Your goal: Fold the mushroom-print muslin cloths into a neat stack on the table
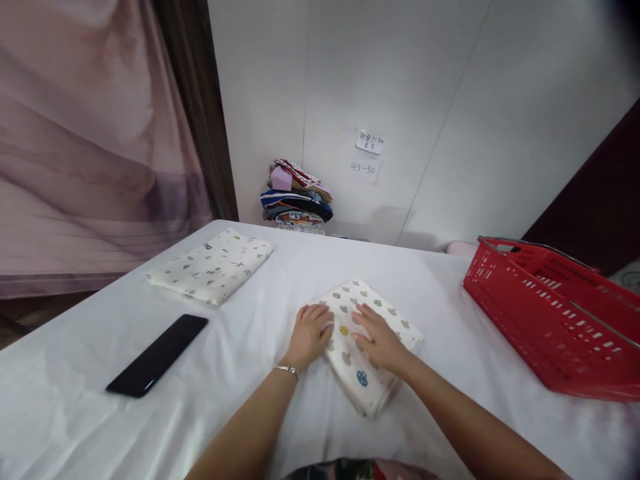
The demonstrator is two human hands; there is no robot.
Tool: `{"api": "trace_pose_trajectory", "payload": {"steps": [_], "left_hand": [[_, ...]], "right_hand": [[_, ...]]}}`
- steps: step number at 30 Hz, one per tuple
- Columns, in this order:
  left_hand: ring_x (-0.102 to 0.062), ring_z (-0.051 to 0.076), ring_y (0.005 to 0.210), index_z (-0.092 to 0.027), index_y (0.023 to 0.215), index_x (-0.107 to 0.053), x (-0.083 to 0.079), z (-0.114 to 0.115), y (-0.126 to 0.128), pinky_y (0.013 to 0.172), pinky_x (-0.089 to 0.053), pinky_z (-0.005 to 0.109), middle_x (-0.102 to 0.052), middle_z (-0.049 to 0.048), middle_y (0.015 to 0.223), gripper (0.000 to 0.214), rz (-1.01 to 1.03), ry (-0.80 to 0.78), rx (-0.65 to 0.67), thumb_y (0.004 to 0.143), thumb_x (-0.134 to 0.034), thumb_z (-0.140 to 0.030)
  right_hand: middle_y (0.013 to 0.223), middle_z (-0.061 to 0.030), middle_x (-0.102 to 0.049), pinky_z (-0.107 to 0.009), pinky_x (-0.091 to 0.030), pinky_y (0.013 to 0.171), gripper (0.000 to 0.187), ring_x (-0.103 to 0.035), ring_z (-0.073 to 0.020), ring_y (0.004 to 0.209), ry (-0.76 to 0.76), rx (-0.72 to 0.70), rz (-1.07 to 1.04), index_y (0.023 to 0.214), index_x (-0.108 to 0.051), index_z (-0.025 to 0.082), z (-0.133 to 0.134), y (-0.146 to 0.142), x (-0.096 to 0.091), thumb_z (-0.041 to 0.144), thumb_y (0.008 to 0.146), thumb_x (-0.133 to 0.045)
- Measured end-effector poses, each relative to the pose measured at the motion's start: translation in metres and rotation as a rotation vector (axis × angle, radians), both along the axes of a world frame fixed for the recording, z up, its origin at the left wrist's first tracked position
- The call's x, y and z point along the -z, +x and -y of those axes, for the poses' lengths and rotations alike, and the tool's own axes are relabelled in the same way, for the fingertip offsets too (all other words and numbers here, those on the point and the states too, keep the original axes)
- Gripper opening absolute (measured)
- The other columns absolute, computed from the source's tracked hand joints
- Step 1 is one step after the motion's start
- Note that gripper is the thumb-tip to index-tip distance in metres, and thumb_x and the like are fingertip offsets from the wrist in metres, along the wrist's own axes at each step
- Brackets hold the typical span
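A folded white cloth (350,360) printed with grey, yellow, green and blue shapes lies on the white-covered table (240,400) in front of me. Along its left edge rests my left hand (311,332), fingers stretched out and touching the fabric. My right hand (379,339) lies on top of the same cloth with its fingers spread. Neither hand grips anything. A second folded white cloth (215,263) with small grey prints is at the table's far left.
A black phone (157,355) lies on the left part of the table. On the right stands a red plastic basket (560,320). Behind the far edge is a stack of folded clothes (295,200) against the wall, near paper notes (369,142). A pink curtain (90,147) hangs at left.
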State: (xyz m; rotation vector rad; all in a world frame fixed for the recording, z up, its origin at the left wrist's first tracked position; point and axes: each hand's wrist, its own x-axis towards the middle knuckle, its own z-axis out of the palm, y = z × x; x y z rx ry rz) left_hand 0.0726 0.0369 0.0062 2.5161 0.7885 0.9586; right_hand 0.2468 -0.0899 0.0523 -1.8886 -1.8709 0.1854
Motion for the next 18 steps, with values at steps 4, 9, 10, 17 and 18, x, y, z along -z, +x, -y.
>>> {"api": "trace_pose_trajectory", "payload": {"steps": [4, 9, 10, 17, 18], "left_hand": [[-0.05, 0.021, 0.109, -0.024, 0.1, -0.066, 0.0, 0.002, 0.004, 0.106, -0.025, 0.043, -0.064, 0.0042, 0.109, 0.027, -0.063, -0.061, 0.009, 0.08, -0.048, -0.021], [-0.051, 0.021, 0.107, -0.024, 0.096, -0.067, 0.002, 0.0, 0.004, 0.105, -0.026, 0.043, -0.065, 0.0037, 0.106, 0.03, -0.038, -0.09, -0.003, 0.075, -0.048, -0.016], [-0.051, 0.021, 0.106, -0.024, 0.095, -0.068, 0.003, 0.0, 0.005, 0.104, -0.027, 0.043, -0.065, 0.0035, 0.105, 0.03, -0.035, -0.095, -0.003, 0.074, -0.048, -0.014], [-0.052, 0.022, 0.102, -0.023, 0.088, -0.067, 0.005, 0.001, 0.01, 0.101, -0.03, 0.042, -0.065, 0.0036, 0.1, 0.033, -0.002, -0.103, -0.021, 0.067, -0.048, -0.008], [-0.052, 0.022, 0.102, -0.023, 0.088, -0.067, 0.005, 0.001, 0.01, 0.1, -0.03, 0.042, -0.065, 0.0037, 0.1, 0.033, 0.0, -0.098, -0.018, 0.067, -0.047, -0.008]], "right_hand": [[0.147, -0.0125, -0.029, -0.045, -0.023, 0.108, 0.052, -0.018, -0.0257, 0.138, 0.023, 0.049, 0.127, 0.135, -0.04, 0.015, -0.055, 0.01, -0.009, 0.034, 0.087, -0.044], [0.151, -0.0126, -0.019, -0.045, -0.013, 0.109, 0.055, -0.009, -0.0247, 0.139, -0.111, 0.208, 0.214, 0.139, -0.031, 0.013, -0.105, 0.033, 0.005, 0.04, 0.092, -0.035], [0.151, -0.0123, -0.02, -0.045, -0.014, 0.108, 0.055, -0.01, -0.0247, 0.139, -0.174, 0.23, 0.21, 0.139, -0.031, 0.013, -0.11, 0.038, 0.012, 0.041, 0.092, -0.033], [0.15, -0.0114, -0.022, -0.042, -0.016, 0.108, 0.057, -0.015, -0.0255, 0.138, -0.229, 0.231, 0.084, 0.137, -0.036, 0.014, -0.119, 0.057, 0.038, 0.046, 0.09, -0.038], [0.149, -0.0107, -0.024, -0.04, -0.016, 0.108, 0.057, -0.017, -0.0248, 0.137, -0.228, 0.238, -0.01, 0.136, -0.038, 0.015, -0.12, 0.061, 0.037, 0.045, 0.088, -0.043]]}}
